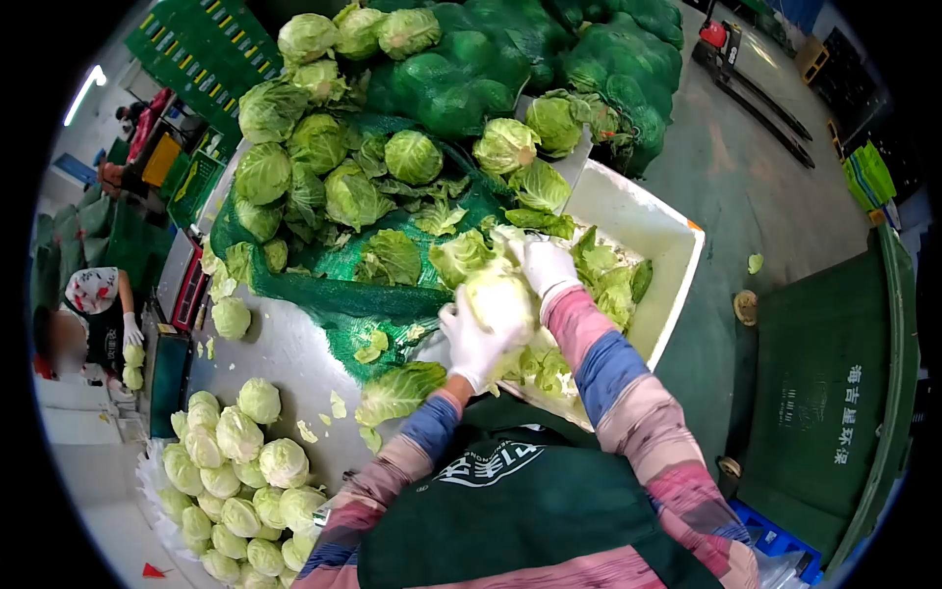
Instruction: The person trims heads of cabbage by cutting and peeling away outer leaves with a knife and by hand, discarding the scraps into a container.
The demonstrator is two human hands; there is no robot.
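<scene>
On the right stands a tall green bin (pixel 819 393) of smooth, hard material, with white lettering on its side. Left of it, the metal bench (pixel 285 339) has a dull grey sheen and scattered scraps of leaf. Bulging green mesh sacks (pixel 608 74) fill the far side, round heads pressing against the weave. A white, straight-walled box (pixel 675 257) sits right of centre, holding crumpled, veined leaves (pixel 613 285). Left of the box, a dark green net (pixel 343 294) lies in folds beneath rough heads (pixel 319 142) with loose, ruffled outer leaves. At the near left, pale heads (pixel 240 481), smooth and tightly wrapped, form a heap. A person (pixel 93 319) in a dark apron is at the far left edge.

The cabbage (pixel 502 302), round and pale with a glossy skin, is held between both hands over the box's near left edge. The left arm angles inward; the white-gloved left hand (pixel 474 342) cups its near left side, fingers apart and curved. The right arm reaches forward and left, and the gloved right hand (pixel 543 263) is on its far right side, fingers bent; whether they pinch a leaf, I cannot tell.
</scene>
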